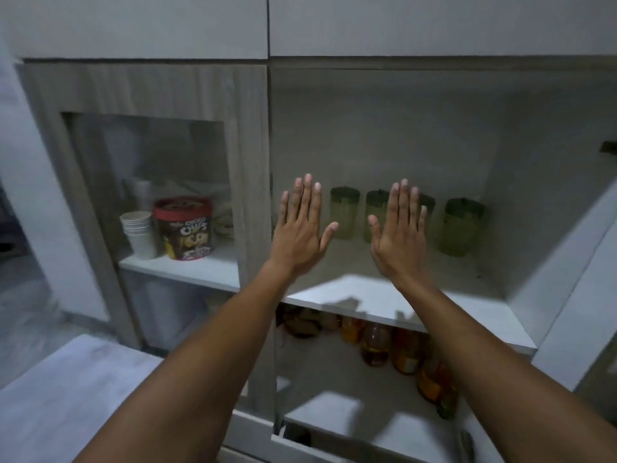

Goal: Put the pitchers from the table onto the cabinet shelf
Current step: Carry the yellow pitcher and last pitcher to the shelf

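Two bare hands are raised flat in front of the open cabinet, palms forward, fingers straight and spread; the left hand (299,228) and right hand (399,230) each have an empty grip, spread wide and touching nothing. Nearest, at lower left, lies a pale tabletop (66,396) with no pitcher showing on the visible part. Beyond the hands, on the cabinet shelf (367,295), four green pitchers (462,227) stand upright in a row near the back wall, one mostly hidden behind the right hand. They look like light, rigid plastic, probably smooth-sided; a handle, if there is one, cannot be made out, so clasping around the body seems the safest hold.
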